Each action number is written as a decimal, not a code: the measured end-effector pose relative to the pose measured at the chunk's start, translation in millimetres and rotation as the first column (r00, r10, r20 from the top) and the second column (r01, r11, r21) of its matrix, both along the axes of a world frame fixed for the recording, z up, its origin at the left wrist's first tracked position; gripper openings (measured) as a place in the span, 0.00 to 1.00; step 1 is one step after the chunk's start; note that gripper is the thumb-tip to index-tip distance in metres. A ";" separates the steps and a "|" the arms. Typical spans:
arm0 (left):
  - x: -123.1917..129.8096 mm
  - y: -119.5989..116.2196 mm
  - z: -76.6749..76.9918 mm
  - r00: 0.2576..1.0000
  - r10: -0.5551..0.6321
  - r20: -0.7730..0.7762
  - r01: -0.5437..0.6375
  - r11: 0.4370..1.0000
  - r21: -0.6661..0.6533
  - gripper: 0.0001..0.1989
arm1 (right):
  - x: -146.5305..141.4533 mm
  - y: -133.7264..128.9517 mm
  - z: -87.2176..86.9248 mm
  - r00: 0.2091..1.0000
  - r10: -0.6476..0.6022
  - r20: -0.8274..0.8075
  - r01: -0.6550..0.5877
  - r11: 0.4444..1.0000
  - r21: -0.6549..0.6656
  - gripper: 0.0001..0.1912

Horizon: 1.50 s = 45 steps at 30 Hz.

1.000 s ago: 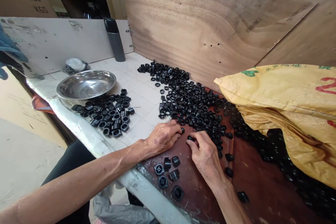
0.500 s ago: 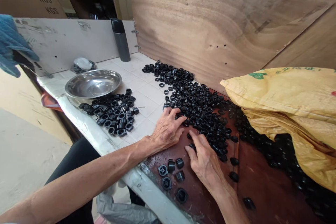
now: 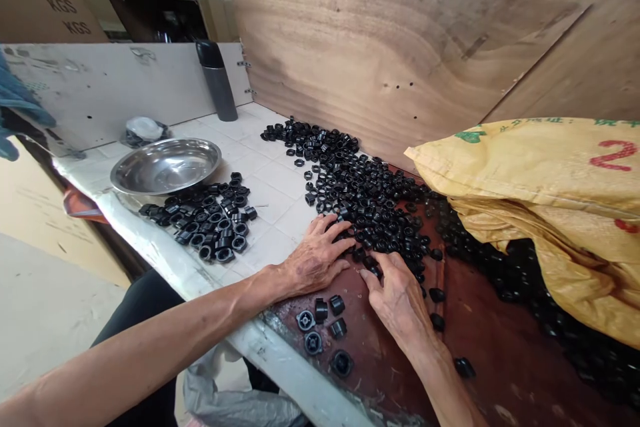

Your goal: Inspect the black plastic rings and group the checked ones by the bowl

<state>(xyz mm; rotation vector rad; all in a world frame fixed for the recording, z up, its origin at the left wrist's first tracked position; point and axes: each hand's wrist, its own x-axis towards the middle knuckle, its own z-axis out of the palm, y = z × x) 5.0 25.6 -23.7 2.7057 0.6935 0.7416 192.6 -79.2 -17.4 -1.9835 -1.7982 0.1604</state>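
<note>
A heap of small black plastic ring-shaped parts (image 3: 345, 167) spreads along the wooden board. My left hand (image 3: 315, 257) lies with fingers apart at the near edge of this heap, fingertips touching the parts. Close to its right, my right hand (image 3: 397, 293) has thumb and index finger closed around one black plastic part (image 3: 374, 269), low over the brown surface (image 3: 380, 353). Several separate black parts (image 3: 338, 328) sit on that surface below the hands, some showing a spoked inside. Another group of black parts (image 3: 215, 223) lies on the white tiles to the left.
A steel bowl (image 3: 167, 167) rests at the left beside a dark flask (image 3: 217, 80) and a small bagged bundle (image 3: 145, 130). A yellow woven sack (image 3: 530, 173) lies at the right over more black parts. A wooden board (image 3: 390, 47) walls off the back.
The view has shifted slightly right. My right thumb and index finger have closed on a black part at the heap's edge. My left fingers have spread a little over the heap.
</note>
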 end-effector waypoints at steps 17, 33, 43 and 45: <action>-7.9 -15.4 10.0 0.986 0.123 -0.115 -0.128 0.991 -0.035 0.10 | -6.8 -1.2 8.3 0.969 0.023 -0.245 -0.023 1.000 0.000 0.09; -6.8 -16.5 25.0 0.946 0.125 0.299 0.061 0.837 -0.543 0.13 | -16.7 -1.9 14.2 0.710 -0.015 -0.704 0.046 0.999 0.025 0.13; -4.6 -14.5 32.1 0.844 0.228 0.485 0.439 0.225 -0.870 0.16 | -15.5 -1.2 21.2 0.794 0.175 -0.582 0.015 0.952 0.307 0.08; -4.9 -15.1 33.1 0.845 0.235 0.481 0.432 0.230 -0.872 0.17 | -15.3 -3.3 22.8 0.800 0.201 -0.565 -0.017 0.949 0.314 0.07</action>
